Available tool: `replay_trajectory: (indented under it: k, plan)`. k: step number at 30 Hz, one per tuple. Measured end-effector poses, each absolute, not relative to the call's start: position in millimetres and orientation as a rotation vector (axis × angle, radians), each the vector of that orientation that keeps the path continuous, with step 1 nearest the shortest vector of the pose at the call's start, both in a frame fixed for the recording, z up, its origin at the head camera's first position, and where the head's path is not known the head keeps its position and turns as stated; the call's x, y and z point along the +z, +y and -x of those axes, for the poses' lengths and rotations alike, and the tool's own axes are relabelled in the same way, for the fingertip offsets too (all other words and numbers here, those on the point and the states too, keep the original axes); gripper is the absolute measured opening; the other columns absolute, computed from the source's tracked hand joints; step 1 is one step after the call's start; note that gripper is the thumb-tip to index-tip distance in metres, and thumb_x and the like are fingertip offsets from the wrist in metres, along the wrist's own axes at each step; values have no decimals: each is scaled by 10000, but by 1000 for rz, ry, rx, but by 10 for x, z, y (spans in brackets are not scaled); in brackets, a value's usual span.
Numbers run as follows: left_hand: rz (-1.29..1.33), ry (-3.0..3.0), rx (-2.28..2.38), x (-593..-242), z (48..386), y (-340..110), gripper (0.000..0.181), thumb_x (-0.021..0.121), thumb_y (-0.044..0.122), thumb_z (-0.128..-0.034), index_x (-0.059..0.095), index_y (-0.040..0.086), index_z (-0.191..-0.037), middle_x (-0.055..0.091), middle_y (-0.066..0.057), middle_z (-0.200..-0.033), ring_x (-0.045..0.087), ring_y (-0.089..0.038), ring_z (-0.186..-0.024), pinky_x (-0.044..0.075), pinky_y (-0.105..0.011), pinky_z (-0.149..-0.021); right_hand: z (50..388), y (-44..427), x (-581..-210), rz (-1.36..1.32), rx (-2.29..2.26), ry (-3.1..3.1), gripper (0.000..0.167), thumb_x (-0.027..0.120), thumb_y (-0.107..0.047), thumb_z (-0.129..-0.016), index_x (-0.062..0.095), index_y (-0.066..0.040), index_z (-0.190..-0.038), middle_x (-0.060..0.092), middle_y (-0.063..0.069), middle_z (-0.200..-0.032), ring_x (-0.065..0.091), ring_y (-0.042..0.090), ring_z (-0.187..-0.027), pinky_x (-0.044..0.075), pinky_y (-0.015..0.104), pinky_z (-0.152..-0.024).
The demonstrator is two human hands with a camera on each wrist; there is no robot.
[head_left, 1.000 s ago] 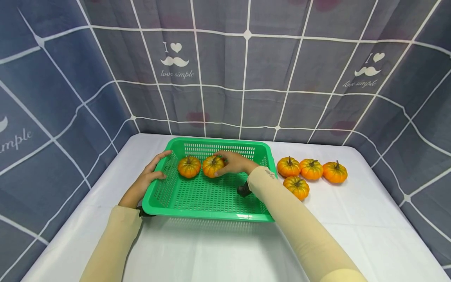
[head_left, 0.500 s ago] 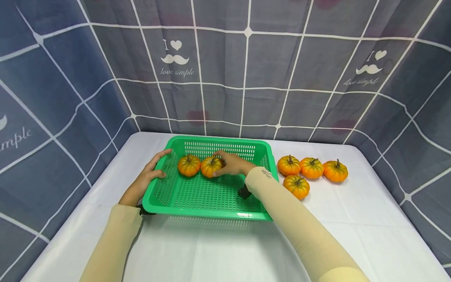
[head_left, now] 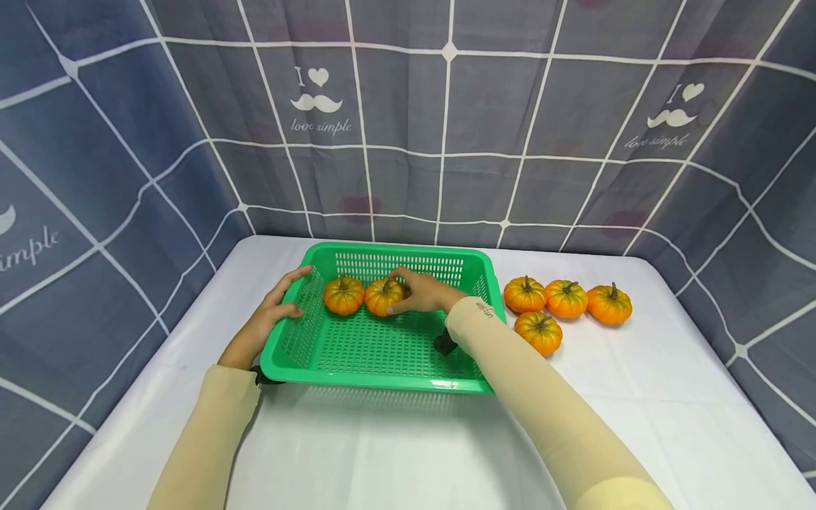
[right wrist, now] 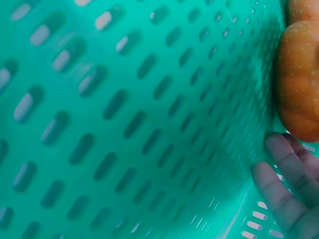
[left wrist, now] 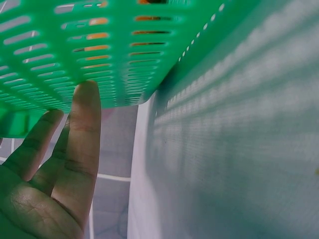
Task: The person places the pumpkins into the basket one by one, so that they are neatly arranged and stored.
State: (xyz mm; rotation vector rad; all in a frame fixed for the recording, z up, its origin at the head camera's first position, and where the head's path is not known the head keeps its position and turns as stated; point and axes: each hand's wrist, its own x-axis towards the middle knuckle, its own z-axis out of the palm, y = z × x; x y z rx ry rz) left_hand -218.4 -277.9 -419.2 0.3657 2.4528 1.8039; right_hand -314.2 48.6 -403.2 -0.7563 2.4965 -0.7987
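Note:
Inside the green basket [head_left: 382, 380], one orange pumpkin [head_left: 344, 295] stands at the back left, close beside a second pumpkin [head_left: 384, 297]. My right hand [head_left: 423, 291] grips that second pumpkin from its right, thumb in front and fingers behind. In the right wrist view, the fingers [right wrist: 285, 159] show beside a pumpkin [right wrist: 301, 82] and the perforated green wall. My left hand [head_left: 260, 324] holds the basket's left side, thumb over the rim. From the left wrist view, its fingers [left wrist: 83, 144] lie against the outer wall of the basket [left wrist: 114, 59].
Right of the basket, on the white cloth [head_left: 644, 382], are several pumpkins: three in a back row [head_left: 525, 294] [head_left: 566, 299] [head_left: 609, 304] and one in front [head_left: 538, 333]. A grey checked curtain [head_left: 408, 120] surrounds the table's back and sides.
The pumpkin under my right hand has shifted slightly left, closing most of the gap to the other one. My left hand keeps its place on the basket.

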Motion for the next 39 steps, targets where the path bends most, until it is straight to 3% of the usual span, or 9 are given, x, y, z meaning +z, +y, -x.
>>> replay_trajectory:
  k: [9, 15, 25, 34, 39]
  plan:
    - [-363, 2452, 1806, -4195, 2187, -2778, 915, 514, 48, -856, 265, 162, -1729, 73, -75, -1814, 83, -400, -1619, 199, -704, -1144, 3125, 546, -3925, 736, -850, 2425, 827, 796, -314, -991, 367, -118, -1670, 507, 230, -1592, 507, 372, -1462, 438, 519, -1172]
    - [-370, 2434, 1812, -4200, 2190, -2774, 911, 513, 48, -862, 257, 157, -1730, 78, -84, -1812, 170, -406, -1580, 243, -655, -1133, 3096, 623, -3802, 672, -910, 2374, 856, 778, -292, -999, 321, -115, -1700, 471, 241, -1620, 458, 383, -1499, 433, 551, -1168]
    - [-367, 2435, 1807, -4205, 2191, -2784, 903, 506, 50, -866, 263, 163, -1728, 114, -99, -1804, 347, -357, -1434, 405, -360, -1010, 3055, 766, -3640, 740, -1085, 2328, 798, 754, -219, -1003, 359, -63, -1679, 464, 241, -1625, 471, 391, -1492, 452, 547, -1153]
    - [-363, 2429, 1815, -4212, 2202, -2788, 899, 501, 49, -864, 267, 159, -1726, 108, -91, -1804, 328, -363, -1455, 386, -397, -1030, 2888, 910, -3488, 792, -1208, 2331, 737, 757, -199, -1004, 416, -81, -1647, 461, 256, -1620, 531, 431, -1441, 479, 559, -1127]
    - [-371, 2445, 1807, -4214, 2195, -2801, 908, 513, 48, -860, 266, 155, -1727, 91, -92, -1810, 200, -408, -1570, 295, -598, -1123, 2796, 963, -3442, 857, -1248, 2352, 691, 745, -160, -1016, 437, -60, -1627, 463, 260, -1620, 526, 476, -1436, 488, 556, -1121]
